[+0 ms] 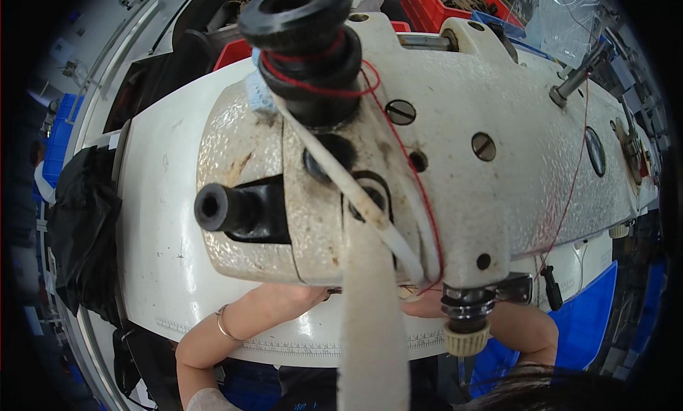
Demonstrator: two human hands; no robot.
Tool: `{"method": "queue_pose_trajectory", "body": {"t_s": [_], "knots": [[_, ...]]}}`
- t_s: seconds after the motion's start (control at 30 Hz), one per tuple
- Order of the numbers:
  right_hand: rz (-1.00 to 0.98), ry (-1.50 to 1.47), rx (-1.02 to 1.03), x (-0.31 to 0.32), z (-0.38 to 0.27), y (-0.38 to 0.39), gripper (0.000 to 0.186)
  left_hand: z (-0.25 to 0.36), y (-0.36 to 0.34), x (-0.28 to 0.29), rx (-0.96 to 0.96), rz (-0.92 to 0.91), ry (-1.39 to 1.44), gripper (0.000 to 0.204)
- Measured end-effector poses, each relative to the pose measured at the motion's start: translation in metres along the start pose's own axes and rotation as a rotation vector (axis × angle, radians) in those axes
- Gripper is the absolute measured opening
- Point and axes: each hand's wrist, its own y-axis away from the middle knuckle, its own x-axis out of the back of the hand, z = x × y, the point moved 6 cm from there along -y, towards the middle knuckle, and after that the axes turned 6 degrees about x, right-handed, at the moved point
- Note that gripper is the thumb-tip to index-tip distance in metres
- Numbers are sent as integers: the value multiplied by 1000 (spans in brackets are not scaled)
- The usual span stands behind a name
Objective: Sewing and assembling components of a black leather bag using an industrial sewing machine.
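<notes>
A large white sewing machine head [526,176] fills the middle of the view, its paint stained and worn. Red thread [420,180] runs down its front from a black knob [302,69] at the top. Below the machine, my left hand [302,294] reaches in from the left; its fingers are hidden behind the machine. From the right comes my right hand [425,308], also mostly covered by the machine and a blurred pale upright bar [371,325]. Both hands are close together near the sewing area. Whatever they hold or touch there cannot be seen.
The white tabletop [160,212] has a ruler scale [284,348] along its front edge. A blue tray [587,318] sits at the right. Black cloth [85,226] hangs at the left. Behind the machine stands a red bin [423,9] with brown pieces in it.
</notes>
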Motion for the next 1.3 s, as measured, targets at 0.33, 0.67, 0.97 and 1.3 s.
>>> {"method": "queue_pose_trajectory", "body": {"t_s": [0.33,0.67,0.97,1.3], "knots": [[-68,-31,-94,6,-8,-2,31,12,-4,7,-127,-11,-98,32],[148,-749,-399,14,33,-10,18,14,-8,11,-134,68,-98,43],[404,467,394,10,-37,-4,26,15,-12,15,-130,22,-63,42],[-35,504,-173,11,-8,-25,22,-11,-33,16,-53,108,-22,19]]}}
